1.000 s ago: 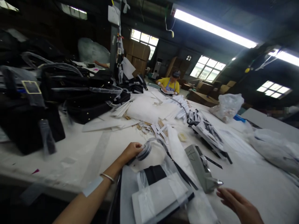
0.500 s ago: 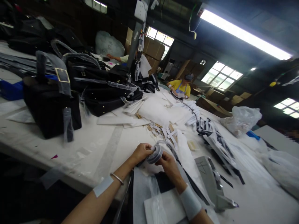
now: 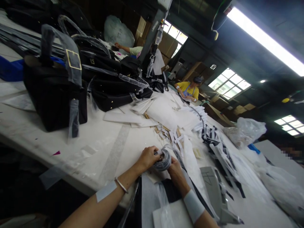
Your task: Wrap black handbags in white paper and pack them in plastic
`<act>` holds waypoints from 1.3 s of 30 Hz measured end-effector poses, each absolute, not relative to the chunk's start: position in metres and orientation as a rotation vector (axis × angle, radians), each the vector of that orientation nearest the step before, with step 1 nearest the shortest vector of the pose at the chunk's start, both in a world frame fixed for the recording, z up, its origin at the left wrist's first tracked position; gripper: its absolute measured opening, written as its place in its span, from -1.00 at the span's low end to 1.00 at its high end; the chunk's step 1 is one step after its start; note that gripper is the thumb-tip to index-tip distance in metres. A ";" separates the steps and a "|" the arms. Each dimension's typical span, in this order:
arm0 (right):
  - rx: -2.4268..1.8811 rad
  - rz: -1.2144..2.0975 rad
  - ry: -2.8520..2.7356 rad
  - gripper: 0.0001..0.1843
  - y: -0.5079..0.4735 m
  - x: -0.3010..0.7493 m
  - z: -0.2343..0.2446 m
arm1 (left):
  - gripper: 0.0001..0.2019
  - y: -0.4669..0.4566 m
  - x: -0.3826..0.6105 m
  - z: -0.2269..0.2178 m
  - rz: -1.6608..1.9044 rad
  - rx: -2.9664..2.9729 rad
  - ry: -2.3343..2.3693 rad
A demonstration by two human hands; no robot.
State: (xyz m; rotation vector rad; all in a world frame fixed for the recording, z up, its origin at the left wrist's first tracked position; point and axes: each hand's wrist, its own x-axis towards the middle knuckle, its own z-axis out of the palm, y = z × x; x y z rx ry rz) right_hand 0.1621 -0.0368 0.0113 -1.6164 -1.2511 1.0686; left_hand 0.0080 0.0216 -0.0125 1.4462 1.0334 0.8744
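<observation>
A coiled dark strap wrapped in clear film [image 3: 163, 161] is held between my hands above the near part of the table. My left hand [image 3: 148, 158] pinches the upper left of the coil, thumb near its centre. Around the right side of the same coil curl the fingers of my right hand [image 3: 176, 172], partly hidden by it. A loose tail of strap runs from the coil towards the back right. Below my hands lie black and white flat pieces under clear film [image 3: 163, 202].
Black handbags [image 3: 55, 95] with film-wrapped handles crowd the left. A grey tape dispenser [image 3: 211, 183] stands right of my right hand. Paper scraps [image 3: 166, 134] and white sheets [image 3: 163, 110] lie mid-table; striped strips [image 3: 223, 155] lie to the right. A co-worker in yellow [image 3: 188, 90] sits farther back.
The coil has turned so its spiral side faces me more, and my right hand has shifted round its right side. The whole view has tilted and shifted slightly.
</observation>
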 end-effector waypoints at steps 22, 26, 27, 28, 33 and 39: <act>-1.726 0.726 -1.392 -0.64 -0.023 0.166 0.012 | -0.64 0.024 0.004 -0.015 0.821 1.436 0.953; -1.732 0.788 -1.438 -0.62 -0.028 0.171 0.019 | -0.60 0.025 0.008 -0.018 0.797 1.384 0.935; -1.739 0.808 -1.449 -0.62 -0.030 0.171 0.020 | -0.61 0.026 0.008 -0.019 0.792 1.380 0.932; -1.746 0.828 -1.461 -0.62 -0.031 0.172 0.021 | -0.63 0.026 0.009 -0.020 0.788 1.381 0.929; -1.805 0.836 -1.521 -0.72 -0.032 0.178 0.027 | -0.68 0.024 0.008 -0.019 0.779 1.439 0.901; -1.802 0.877 -1.573 -0.85 -0.031 0.183 0.034 | -0.70 0.022 0.003 -0.015 0.766 1.494 0.856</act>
